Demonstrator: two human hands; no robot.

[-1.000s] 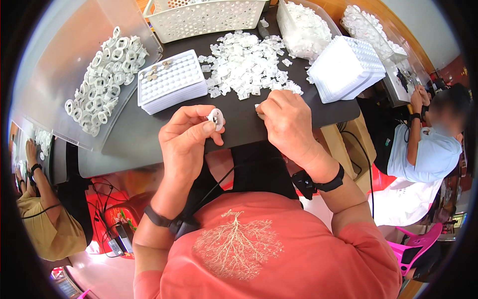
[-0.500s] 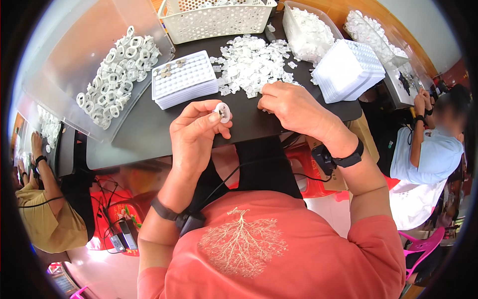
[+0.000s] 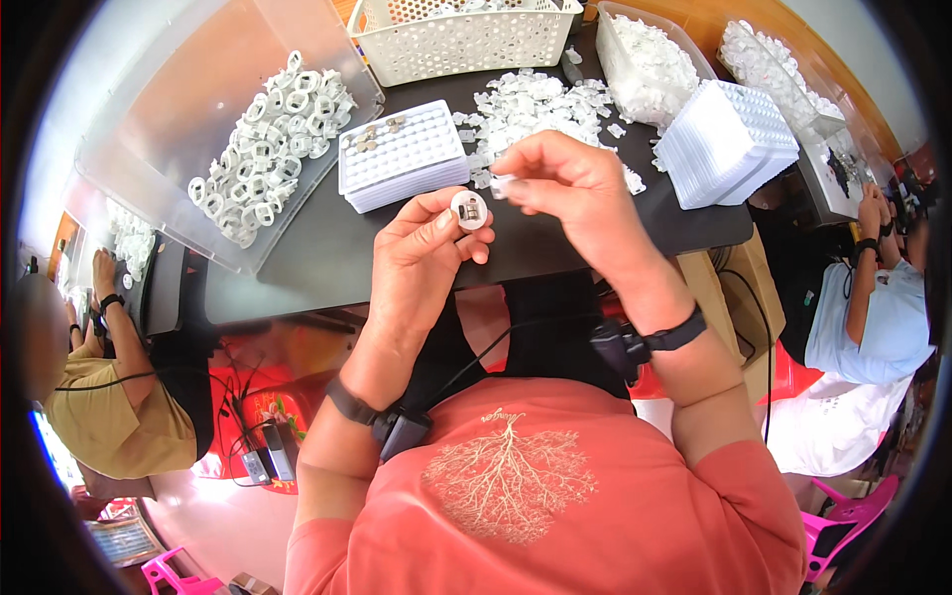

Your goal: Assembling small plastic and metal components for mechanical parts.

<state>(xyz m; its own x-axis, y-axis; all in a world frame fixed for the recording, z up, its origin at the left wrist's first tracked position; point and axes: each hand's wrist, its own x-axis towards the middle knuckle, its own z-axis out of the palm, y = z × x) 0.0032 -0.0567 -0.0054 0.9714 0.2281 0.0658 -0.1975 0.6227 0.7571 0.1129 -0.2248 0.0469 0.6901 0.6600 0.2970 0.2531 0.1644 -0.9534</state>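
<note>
**Small-part handling step, with both hands engaged.**
The round white plastic part (image 3: pixel 469 211) is pinched between thumb and fingers of the left hand (image 3: pixel 421 238); a small white plastic piece (image 3: pixel 501 185) is pinched by the right hand (image 3: pixel 570 183) (just apart, to the upper right). Steady fingertip control appears called for.

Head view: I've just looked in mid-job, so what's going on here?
A person at a black table has both hands busy. The left hand holds a round white plastic piece with dark and metallic parts showing inside. The right hand pinches a small white plastic piece close by; the two pieces are apart. Behind lies a loose pile of white plastic pieces, and to its left stands a stack of white dimpled trays.
</note>
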